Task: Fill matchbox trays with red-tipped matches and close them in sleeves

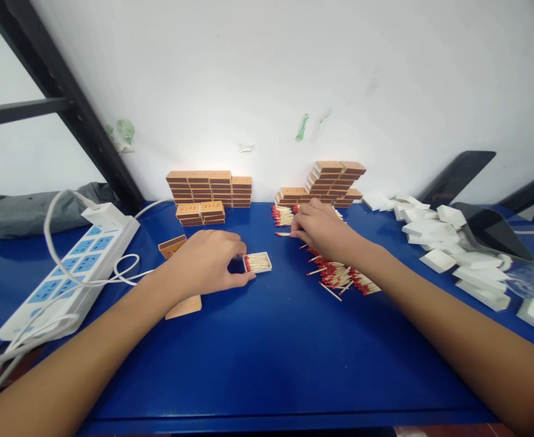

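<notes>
Left hand (207, 261): pinches tray (258, 262) of matches on table (267, 352).
Right hand (324, 233): on loose matches (339, 276); grip unclear, perhaps pinching some.
Risk: right forearm may scatter pile; nudged tray could spill.

White wall (267, 73), scuffed, with green tape scraps (302, 126); blue surface (267, 364); black metal frame (61, 91) at left; dark chair backs (462, 170) at right.

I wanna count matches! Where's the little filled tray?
The tray sits centre in the head view, held by the left hand, left of the loose matches.
</notes>
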